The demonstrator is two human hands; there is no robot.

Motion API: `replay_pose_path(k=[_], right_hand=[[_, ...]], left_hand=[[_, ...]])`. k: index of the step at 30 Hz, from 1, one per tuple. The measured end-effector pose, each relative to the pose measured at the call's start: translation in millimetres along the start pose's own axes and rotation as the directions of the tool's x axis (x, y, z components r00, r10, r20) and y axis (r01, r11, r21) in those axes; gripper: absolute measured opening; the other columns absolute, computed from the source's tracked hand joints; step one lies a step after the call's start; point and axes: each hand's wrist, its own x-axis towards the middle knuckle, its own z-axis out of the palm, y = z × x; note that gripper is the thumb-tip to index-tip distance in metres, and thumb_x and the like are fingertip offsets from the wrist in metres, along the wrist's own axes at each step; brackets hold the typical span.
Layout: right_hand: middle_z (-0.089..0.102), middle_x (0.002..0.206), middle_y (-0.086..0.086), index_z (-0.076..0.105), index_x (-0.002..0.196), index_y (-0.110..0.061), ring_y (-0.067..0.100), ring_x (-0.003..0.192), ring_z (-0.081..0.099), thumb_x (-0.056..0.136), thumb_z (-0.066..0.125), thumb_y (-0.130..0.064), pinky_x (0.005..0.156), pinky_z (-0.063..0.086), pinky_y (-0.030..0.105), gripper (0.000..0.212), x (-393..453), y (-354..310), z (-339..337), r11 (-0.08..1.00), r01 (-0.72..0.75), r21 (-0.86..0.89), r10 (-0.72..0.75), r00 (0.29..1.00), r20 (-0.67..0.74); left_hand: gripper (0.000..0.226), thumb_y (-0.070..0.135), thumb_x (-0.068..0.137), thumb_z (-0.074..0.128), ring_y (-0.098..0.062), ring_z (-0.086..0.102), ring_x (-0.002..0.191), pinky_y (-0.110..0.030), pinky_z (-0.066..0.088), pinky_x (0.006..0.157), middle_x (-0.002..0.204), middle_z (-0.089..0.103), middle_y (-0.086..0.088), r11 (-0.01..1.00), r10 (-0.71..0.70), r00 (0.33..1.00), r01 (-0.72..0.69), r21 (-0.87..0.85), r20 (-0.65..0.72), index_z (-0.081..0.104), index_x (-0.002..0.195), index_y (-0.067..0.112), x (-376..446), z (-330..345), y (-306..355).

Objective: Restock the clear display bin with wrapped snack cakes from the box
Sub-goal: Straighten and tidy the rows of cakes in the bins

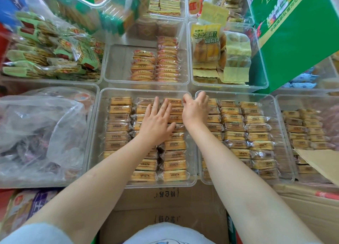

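Observation:
The clear display bin (pixel 95 133) lies in the middle, filled with three columns of wrapped snack cakes (pixel 120 126) in orange-brown wrappers. My left hand (pixel 156 123) rests flat on the middle column, fingers straight and pointing away from me. My right hand (pixel 194 109) is at the bin's far right corner with fingers curled, and its thumb and forefinger pinch the wrapper end of the farthest cake (pixel 172 101) in the right column. A brown cardboard box (pixel 165 205) lies closed just below the bin, near my body.
A second clear bin (pixel 286 133) of the same cakes sits to the right. A bin with a crumpled plastic bag (pixel 40 132) is on the left. Farther bins hold other snacks (pixel 156 64). A green carton (pixel 297 31) leans at the upper right.

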Motion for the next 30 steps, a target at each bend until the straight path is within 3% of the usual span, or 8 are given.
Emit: replay_pose_path(k=[3, 10, 16, 19, 21, 24, 27, 30], right_hand=[[0.042, 0.129, 0.013, 0.062, 0.106, -0.022, 0.033, 0.118, 0.040, 0.102, 0.049, -0.023, 0.092, 0.037, 0.042, 0.014, -5, 1, 0, 0.998, 0.051, -0.049, -0.053, 0.998, -0.033], [0.041, 0.127, 0.012, 0.061, 0.109, -0.018, 0.031, 0.112, 0.041, 0.100, 0.048, -0.019, 0.084, 0.033, 0.038, 0.016, -7, -3, 0, 0.999, 0.037, -0.033, -0.040, 0.995, -0.087], [0.046, 0.129, 0.021, 0.064, 0.117, -0.015, 0.036, 0.117, 0.047, 0.085, 0.060, -0.004, 0.086, 0.044, 0.047, 0.034, -13, -3, -11, 0.990, 0.137, -0.035, -0.141, 0.980, -0.143], [0.051, 0.132, 0.023, 0.063, 0.119, -0.009, 0.039, 0.126, 0.047, 0.082, 0.060, -0.001, 0.100, 0.043, 0.055, 0.038, -23, -1, -13, 0.954, 0.288, -0.081, -0.298, 0.933, -0.201], [0.054, 0.134, 0.023, 0.064, 0.117, -0.003, 0.039, 0.131, 0.047, 0.082, 0.060, 0.001, 0.111, 0.038, 0.056, 0.036, -42, -4, -11, 0.909, 0.414, -0.055, -0.416, 0.887, -0.199], [0.049, 0.145, 0.021, 0.059, 0.130, -0.002, 0.037, 0.141, 0.040, 0.089, 0.057, -0.001, 0.117, 0.032, 0.054, 0.041, -79, -19, 0, 0.881, 0.469, 0.058, -0.467, 0.883, -0.051], [0.016, 0.166, 0.011, 0.030, 0.155, -0.015, 0.026, 0.155, 0.007, 0.106, 0.038, -0.026, 0.125, 0.011, 0.049, 0.050, -105, -23, 13, 0.933, 0.350, 0.087, -0.361, 0.906, 0.221], [-0.008, 0.168, 0.002, 0.002, 0.161, -0.022, 0.018, 0.154, -0.013, 0.107, 0.018, -0.052, 0.126, -0.003, 0.043, 0.064, -106, -12, 16, 0.950, 0.313, 0.021, -0.304, 0.901, 0.310]], left_hand=[[0.075, 0.062, 0.103, 0.022, -0.033, -0.017, 0.155, -0.049, -0.006, 0.127, 0.170, -0.007, 0.002, 1.000, -0.004, 1.000, 0.004, -0.004, -0.002, 0.001, 0.164, 0.023, -1, 1, -3], [0.075, 0.062, 0.103, 0.021, -0.026, -0.012, 0.156, -0.046, -0.007, 0.127, 0.170, -0.004, 0.001, 0.999, 0.035, 0.999, -0.035, 0.010, -0.007, 0.002, 0.164, 0.022, -1, -3, -5], [0.075, 0.064, 0.101, 0.032, -0.028, -0.003, 0.157, -0.051, 0.003, 0.127, 0.170, 0.006, 0.005, 1.000, 0.029, 0.999, -0.029, 0.003, 0.028, 0.013, 0.163, 0.027, 5, -15, -5], [0.064, 0.056, 0.104, 0.035, -0.026, -0.005, 0.157, -0.049, 0.000, 0.126, 0.170, 0.004, 0.008, 0.995, 0.068, 0.997, -0.066, -0.077, 0.024, 0.018, 0.162, 0.034, -2, -28, -15], [0.057, 0.046, 0.107, 0.034, -0.024, -0.004, 0.157, -0.046, 0.000, 0.127, 0.171, 0.005, 0.005, 0.987, -0.021, 0.996, 0.007, -0.160, -0.087, 0.022, 0.161, 0.033, -20, -28, -27], [0.055, 0.036, 0.108, 0.031, -0.022, -0.003, 0.157, -0.044, 0.002, 0.128, 0.170, 0.009, 0.001, 0.977, -0.152, 0.971, 0.119, -0.179, -0.183, 0.024, 0.161, 0.025, -59, -11, -42], [0.058, 0.040, 0.108, 0.020, -0.020, -0.009, 0.157, -0.045, 0.001, 0.128, 0.170, 0.001, 0.002, 0.987, -0.127, 0.975, 0.106, -0.121, -0.181, 0.017, 0.163, 0.022, -88, 14, -39], [0.063, 0.054, 0.105, 0.003, -0.017, -0.020, 0.154, -0.046, -0.005, 0.127, 0.168, -0.011, 0.004, 0.992, -0.104, 0.987, 0.094, -0.081, -0.119, 0.000, 0.161, 0.027, -98, 27, -32]])
